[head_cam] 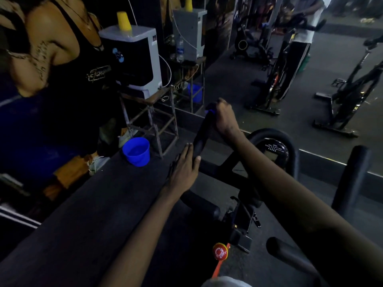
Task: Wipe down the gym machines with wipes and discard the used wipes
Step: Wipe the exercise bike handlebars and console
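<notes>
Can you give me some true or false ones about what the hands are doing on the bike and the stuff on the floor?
1. The right hand is closed around the top end of the black handlebar, with something blue under it. True.
2. The left hand is holding the blue bucket. False: it rests open against the lower part of that handlebar, and the bucket sits on the floor to its left.
3. A yellow cup stands upside down on the water purifier. True.
4. The round knob low on the bike is green. False: it is red with a yellow rim.
</notes>
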Action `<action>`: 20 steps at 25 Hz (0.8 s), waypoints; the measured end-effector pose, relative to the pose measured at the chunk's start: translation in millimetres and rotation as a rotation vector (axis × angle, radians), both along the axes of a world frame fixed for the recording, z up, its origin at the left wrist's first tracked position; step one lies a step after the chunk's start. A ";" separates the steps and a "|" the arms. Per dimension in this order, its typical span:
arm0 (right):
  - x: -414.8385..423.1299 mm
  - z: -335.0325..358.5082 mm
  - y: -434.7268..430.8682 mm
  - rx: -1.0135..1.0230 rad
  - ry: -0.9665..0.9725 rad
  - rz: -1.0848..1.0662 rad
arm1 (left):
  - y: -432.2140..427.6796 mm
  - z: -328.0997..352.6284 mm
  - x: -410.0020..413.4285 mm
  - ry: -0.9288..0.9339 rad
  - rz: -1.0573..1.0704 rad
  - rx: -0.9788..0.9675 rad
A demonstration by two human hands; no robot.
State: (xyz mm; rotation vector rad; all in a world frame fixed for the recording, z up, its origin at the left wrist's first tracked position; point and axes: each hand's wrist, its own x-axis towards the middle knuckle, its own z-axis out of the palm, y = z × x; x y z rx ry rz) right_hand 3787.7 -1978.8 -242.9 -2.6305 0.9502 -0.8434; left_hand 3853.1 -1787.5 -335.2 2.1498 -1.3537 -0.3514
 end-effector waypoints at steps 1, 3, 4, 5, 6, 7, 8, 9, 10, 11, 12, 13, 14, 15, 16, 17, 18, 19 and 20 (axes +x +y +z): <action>0.2 -6.5 9.6 -0.024 0.000 0.030 | 0.0 -1.2 1.2 -0.009 -0.007 0.009; -2.7 -18.0 32.2 -0.037 0.052 0.126 | -0.8 -3.5 3.3 -0.007 -0.010 0.028; -3.6 -21.7 33.3 -0.048 0.083 0.158 | -1.3 -4.2 4.1 -0.004 -0.008 0.030; -4.7 -19.0 29.6 -0.043 0.097 0.154 | -1.4 -3.9 4.1 -0.003 -0.009 0.027; -5.2 -14.0 21.7 -0.040 0.081 0.133 | -1.2 -3.6 3.8 0.000 -0.010 0.019; -6.0 -7.7 12.7 -0.032 0.052 0.102 | -0.9 -3.0 3.3 0.003 -0.014 0.012; -7.0 -0.8 3.3 -0.032 0.012 0.074 | -0.8 -2.4 2.8 0.010 -0.019 0.009; -7.4 4.3 -4.1 -0.019 -0.033 0.044 | 0.0 -0.8 1.9 0.016 -0.021 0.007; -7.6 6.4 -7.3 -0.001 -0.076 0.017 | 0.3 -0.9 2.0 0.020 -0.021 0.005; -6.6 6.5 -4.9 0.034 -0.115 -0.014 | 0.8 -0.2 2.1 0.026 -0.020 -0.001; -5.4 3.4 -1.2 0.068 -0.158 -0.037 | 0.6 0.1 2.5 0.036 -0.017 -0.005; -5.4 -2.6 4.9 0.095 -0.195 -0.059 | 0.3 -0.1 2.3 0.041 -0.015 -0.012; -6.4 -10.2 12.8 0.109 -0.223 -0.073 | 0.2 -1.1 2.0 0.042 -0.012 -0.015; -8.6 -17.7 20.6 0.124 -0.239 -0.076 | 0.5 -1.2 1.3 0.041 -0.012 -0.015; -10.8 -23.4 25.6 0.133 -0.271 -0.073 | 0.5 -1.2 0.9 0.044 -0.015 -0.009; -11.9 -24.3 26.6 0.151 -0.321 -0.090 | 0.1 -0.4 0.8 0.049 -0.020 -0.003; -10.5 -20.6 22.6 0.179 -0.385 -0.128 | -1.3 0.4 1.2 0.057 -0.025 0.006; -7.4 -16.2 15.1 0.222 -0.452 -0.176 | -2.7 2.4 1.7 0.062 -0.034 0.020; -3.7 -14.0 5.7 0.264 -0.507 -0.232 | -5.4 4.7 2.9 0.066 -0.043 0.038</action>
